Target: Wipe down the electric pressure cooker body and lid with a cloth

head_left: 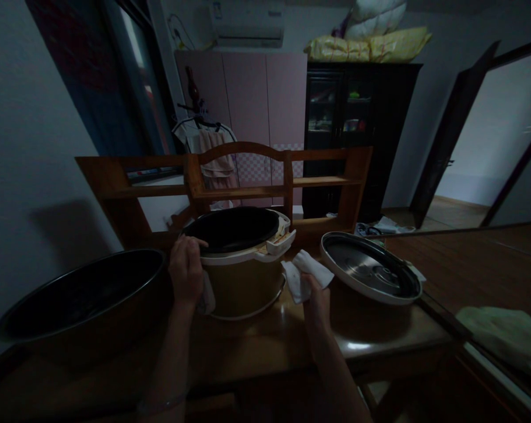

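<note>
A rice cooker body (243, 285) with a white rim and a dark inside stands on the wooden table, its lid off. My left hand (186, 269) is closed on the left side of its rim, the thumb lying along the top edge. In my right hand (317, 299) a crumpled white tissue (307, 273) is pinched, just right of the cooker and apart from it. The round lid (371, 267), its metal underside facing up, lies to the right of the tissue. Left of my left hand sits a dark inner pot (84, 294).
A wooden shelf rack (287, 176) rises along the table's back edge. Behind it are a pink wardrobe (247, 94) and a black cabinet (362, 117). A pale green bag (506, 338) lies at the lower right, beside a brown wooden surface (481, 264).
</note>
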Demonstrator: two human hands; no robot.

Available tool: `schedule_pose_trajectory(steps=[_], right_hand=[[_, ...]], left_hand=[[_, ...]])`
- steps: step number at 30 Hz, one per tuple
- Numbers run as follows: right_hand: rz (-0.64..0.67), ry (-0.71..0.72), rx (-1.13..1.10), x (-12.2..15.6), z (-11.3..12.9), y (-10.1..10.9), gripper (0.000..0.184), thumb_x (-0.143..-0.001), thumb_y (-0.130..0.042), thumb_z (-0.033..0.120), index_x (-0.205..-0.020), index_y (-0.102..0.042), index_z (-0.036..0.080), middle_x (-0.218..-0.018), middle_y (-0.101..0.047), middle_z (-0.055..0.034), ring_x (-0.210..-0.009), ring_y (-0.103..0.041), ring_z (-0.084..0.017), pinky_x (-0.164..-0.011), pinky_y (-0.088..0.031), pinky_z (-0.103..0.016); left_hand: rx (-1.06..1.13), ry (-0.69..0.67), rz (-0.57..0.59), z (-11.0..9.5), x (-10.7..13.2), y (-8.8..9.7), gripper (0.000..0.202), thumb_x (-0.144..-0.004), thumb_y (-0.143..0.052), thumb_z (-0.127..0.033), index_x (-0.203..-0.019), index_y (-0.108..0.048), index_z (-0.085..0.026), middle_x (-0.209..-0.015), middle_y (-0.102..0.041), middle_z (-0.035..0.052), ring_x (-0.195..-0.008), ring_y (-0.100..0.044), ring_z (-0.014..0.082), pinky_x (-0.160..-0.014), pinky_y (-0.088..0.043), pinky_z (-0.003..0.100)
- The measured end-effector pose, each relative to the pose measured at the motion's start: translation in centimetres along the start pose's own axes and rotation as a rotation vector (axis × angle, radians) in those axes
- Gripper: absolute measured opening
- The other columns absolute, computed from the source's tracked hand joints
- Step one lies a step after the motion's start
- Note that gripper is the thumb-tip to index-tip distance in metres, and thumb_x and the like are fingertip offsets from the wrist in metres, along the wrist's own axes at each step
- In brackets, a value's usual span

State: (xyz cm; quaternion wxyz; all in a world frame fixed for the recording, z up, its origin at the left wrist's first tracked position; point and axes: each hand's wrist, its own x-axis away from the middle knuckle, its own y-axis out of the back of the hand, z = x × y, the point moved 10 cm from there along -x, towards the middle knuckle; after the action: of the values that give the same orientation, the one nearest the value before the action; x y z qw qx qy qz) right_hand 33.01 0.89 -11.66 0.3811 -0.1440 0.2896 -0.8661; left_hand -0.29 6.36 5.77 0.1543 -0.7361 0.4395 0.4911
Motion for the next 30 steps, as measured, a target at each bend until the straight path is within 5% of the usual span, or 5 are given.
schedule_pose_trajectory(steps=[8, 19, 30], right_hand=[[-0.01, -0.043, 0.072, -0.7, -1.4, 0.5, 0.041, -0.072, -0.071, 0.042, -0.102, -0.073, 0.015, -0.099, -0.077, -0.0085, -0.086, -0.073, -0.026, -0.068, -0.059, -0.033], [0.096, 0.114, 0.268, -0.4, 1.1, 0.6, 0.043, -0.064, -0.085, 0.041, -0.095, -0.075, 0.013, -0.089, -0.077, -0.0085, -0.082, -0.068, -0.026, -0.073, -0.052, -0.032], [0.168, 0.148, 0.249, 0.6, 1.8, -0.3, 0.037, -0.08, -0.068, 0.042, -0.102, -0.077, 0.014, -0.091, -0.075, -0.0048, -0.082, -0.065, -0.022, -0.073, -0.049, -0.029]], left_hand=[[0.023, -0.004, -0.011, 0.1, 0.0, 0.0, 0.04, -0.103, -0.03, -0.043, -0.085, -0.059, -0.023, -0.092, -0.061, 0.004, -0.105, -0.056, 0.0209, -0.105, -0.04, 0.037], [0.008, -0.021, -0.011, 0.2, 0.0, 0.0, 0.04, -0.103, -0.029, -0.042, -0.085, -0.059, -0.023, -0.092, -0.061, 0.0046, -0.106, -0.056, 0.0219, -0.106, -0.039, 0.039], [0.008, -0.009, -0.003, 0.1, 0.1, 0.0, 0.04, -0.103, -0.028, -0.043, -0.085, -0.059, -0.023, -0.093, -0.061, 0.005, -0.106, -0.056, 0.0217, -0.104, -0.04, 0.038]])
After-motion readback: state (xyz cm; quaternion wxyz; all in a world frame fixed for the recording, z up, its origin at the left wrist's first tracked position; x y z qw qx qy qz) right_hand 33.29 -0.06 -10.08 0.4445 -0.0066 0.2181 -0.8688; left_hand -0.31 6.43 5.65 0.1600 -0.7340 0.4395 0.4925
